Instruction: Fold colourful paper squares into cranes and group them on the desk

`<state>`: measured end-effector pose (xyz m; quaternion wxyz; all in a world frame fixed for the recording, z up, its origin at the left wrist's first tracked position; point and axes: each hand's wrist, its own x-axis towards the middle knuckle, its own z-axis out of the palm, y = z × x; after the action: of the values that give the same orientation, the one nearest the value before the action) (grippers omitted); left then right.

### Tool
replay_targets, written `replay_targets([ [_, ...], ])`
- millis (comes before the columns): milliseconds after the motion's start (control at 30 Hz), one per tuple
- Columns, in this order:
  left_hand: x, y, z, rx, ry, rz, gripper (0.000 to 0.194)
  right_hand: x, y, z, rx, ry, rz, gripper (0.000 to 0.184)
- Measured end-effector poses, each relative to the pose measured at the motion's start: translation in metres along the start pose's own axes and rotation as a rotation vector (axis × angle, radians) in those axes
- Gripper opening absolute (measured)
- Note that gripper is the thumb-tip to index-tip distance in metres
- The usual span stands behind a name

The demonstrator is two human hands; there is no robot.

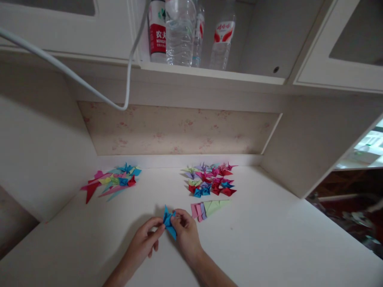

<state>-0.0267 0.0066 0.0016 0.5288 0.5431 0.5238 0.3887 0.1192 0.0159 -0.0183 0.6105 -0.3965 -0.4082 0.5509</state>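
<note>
A blue origami crane (169,226) is held between my two hands, above the white desk near the middle. My left hand (147,238) pinches its left side between thumb and fingers. On its right side, the thumb and fingers of my right hand (186,230) are closed on the paper and hide part of it. Just beyond my right hand lie folded paper pieces (211,209) in pink, purple and light green. Behind those, rows of finished paper cranes (212,179) stand in several colours.
At the back left lies a pile of coloured folded paper (115,181). Overhead, a shelf holds plastic bottles (181,34). A white cable (86,85) hangs in front of the cabinet at the upper left. Side panels (317,143) bound the white desk (263,247).
</note>
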Motion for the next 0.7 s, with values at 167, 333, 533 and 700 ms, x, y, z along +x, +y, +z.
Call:
replay_targets([
  [167,0.001,0.001,-0.003,-0.017,-0.007,-0.027,0.048,-0.001,-0.008,0.0,-0.148,0.01,-0.057,0.023],
  [333,-0.001,0.007,-0.003,0.001,-0.006,-0.025,0.049,-0.003,-0.008,0.001,-0.119,0.016,-0.049,0.027],
  [533,0.002,0.001,-0.006,-0.007,0.014,-0.038,0.053,-0.005,-0.005,0.002,-0.048,-0.025,-0.067,0.024],
  [700,0.005,-0.004,-0.005,-0.004,0.037,-0.064,0.055,-0.006,-0.01,0.0,-0.235,-0.059,-0.119,0.008],
])
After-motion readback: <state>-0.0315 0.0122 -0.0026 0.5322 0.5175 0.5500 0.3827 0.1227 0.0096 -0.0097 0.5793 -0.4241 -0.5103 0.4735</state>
